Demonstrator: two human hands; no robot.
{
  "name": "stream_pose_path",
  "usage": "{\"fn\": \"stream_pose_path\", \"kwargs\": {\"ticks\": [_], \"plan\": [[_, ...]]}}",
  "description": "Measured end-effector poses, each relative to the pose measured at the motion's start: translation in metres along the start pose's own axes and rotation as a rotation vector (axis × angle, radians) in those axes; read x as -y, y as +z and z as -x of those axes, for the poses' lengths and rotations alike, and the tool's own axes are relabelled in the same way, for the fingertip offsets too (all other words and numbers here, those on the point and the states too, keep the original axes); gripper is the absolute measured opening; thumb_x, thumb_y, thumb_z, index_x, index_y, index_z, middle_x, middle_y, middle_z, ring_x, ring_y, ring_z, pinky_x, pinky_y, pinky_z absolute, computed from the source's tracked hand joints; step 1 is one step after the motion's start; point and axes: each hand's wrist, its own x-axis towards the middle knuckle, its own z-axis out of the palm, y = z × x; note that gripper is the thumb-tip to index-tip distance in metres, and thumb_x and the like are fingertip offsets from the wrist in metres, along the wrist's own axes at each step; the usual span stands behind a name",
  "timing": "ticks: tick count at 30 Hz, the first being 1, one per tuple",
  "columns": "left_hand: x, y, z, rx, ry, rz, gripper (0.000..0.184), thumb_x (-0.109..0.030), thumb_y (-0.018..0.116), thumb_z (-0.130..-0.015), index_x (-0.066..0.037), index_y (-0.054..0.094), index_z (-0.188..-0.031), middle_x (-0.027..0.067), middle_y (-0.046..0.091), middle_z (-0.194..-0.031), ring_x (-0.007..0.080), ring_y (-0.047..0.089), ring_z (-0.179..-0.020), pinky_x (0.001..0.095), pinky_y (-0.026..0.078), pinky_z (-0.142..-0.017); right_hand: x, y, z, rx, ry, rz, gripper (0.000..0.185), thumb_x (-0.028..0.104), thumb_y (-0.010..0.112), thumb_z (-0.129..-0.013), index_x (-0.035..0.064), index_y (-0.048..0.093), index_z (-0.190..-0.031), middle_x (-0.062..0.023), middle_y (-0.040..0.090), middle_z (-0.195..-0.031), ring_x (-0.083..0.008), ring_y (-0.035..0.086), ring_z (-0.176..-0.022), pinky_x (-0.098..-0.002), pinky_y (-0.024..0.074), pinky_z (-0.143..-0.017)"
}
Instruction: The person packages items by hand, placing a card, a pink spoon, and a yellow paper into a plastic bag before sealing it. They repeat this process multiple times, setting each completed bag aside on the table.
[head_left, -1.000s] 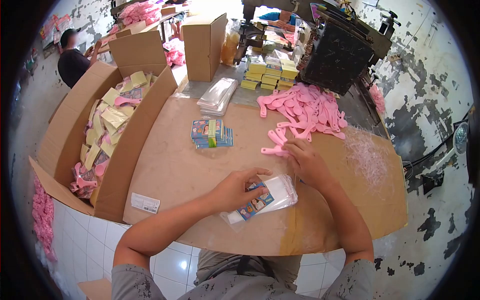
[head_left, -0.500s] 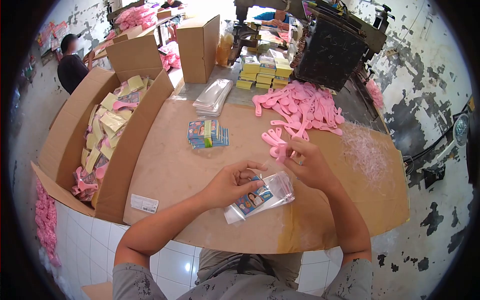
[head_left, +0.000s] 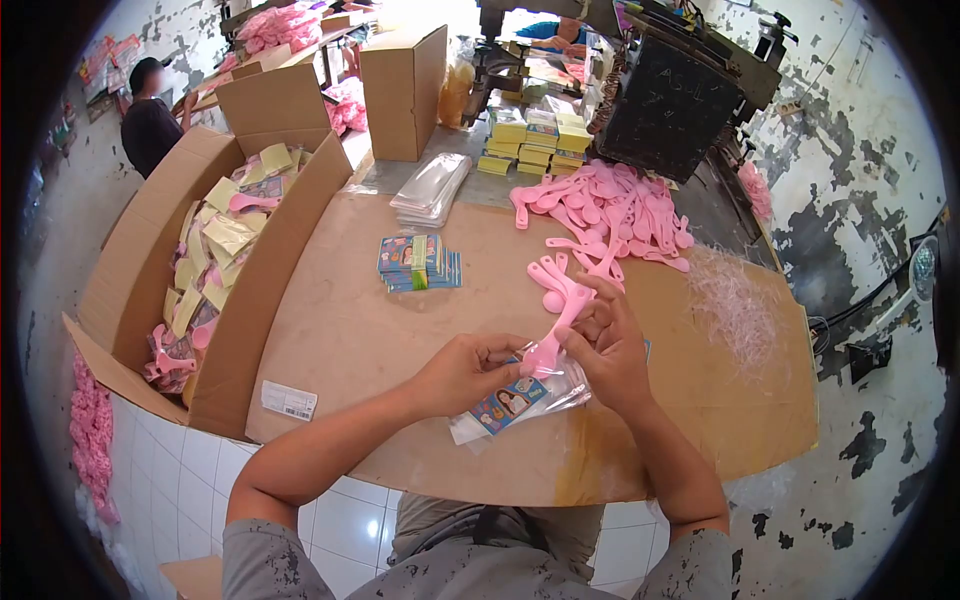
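My right hand (head_left: 605,345) pinches a pink spoon (head_left: 557,330), its bowl end pointing down toward the left. That bowl lies at the mouth of a clear plastic bag (head_left: 565,387) near the table's front edge. Fingers closed, my left hand (head_left: 470,372) grips the bag's edge beside the bowl. A blue printed card (head_left: 508,404) shows in or on the bag, below my left fingers. Beyond my hands lie a few loose pink spoons (head_left: 550,272) and a large pile of pink spoons (head_left: 610,210). Stacked blue cards (head_left: 415,262) stand to the left.
An open carton (head_left: 265,310) of packed items stands at left. Clear bags (head_left: 432,190), an upright box (head_left: 402,95), yellow-edged stacks (head_left: 535,140) and a black machine (head_left: 670,100) are behind. Plastic shreds (head_left: 735,310) lie right. A person (head_left: 150,125) is at far left.
My right hand has drawn a pink spoon from the loose ones toward the bag, and its bowl is now at my left fingers. My left hand's fingers have closed at the bag's edge.
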Motion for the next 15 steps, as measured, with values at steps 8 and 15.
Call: {"fn": "stream_pose_path", "kwargs": {"ticks": [8, 15], "plan": [[-0.023, -0.003, 0.003, -0.051, -0.074, -0.007, 0.038, -0.017, 0.065, -0.107, -0.002, 0.061, -0.141, 0.0054, 0.077, -0.117, 0.0039, 0.068, -0.096, 0.0208, 0.053, -0.075, -0.009, -0.023, -0.005, 0.294, -0.258, 0.372, 0.042, 0.008, 0.063, -0.103, 0.0067, 0.056, -0.145, -0.0122, 0.061, -0.141, -0.0233, 0.063, -0.121, -0.0371, 0.0461, -0.104], [-0.010, -0.006, 0.004, 0.069, 0.021, 0.027, 0.040, -0.019, 0.067, -0.105, -0.003, 0.060, -0.141, 0.0038, 0.076, -0.115, 0.0045, 0.067, -0.092, 0.0213, 0.051, -0.070, 0.032, -0.010, -0.010, 0.412, -0.318, 0.387, 0.041, 0.006, 0.072, -0.097, 0.0095, 0.066, -0.137, -0.0134, 0.061, -0.144, -0.0223, 0.064, -0.123, -0.0364, 0.0490, -0.101]]}}
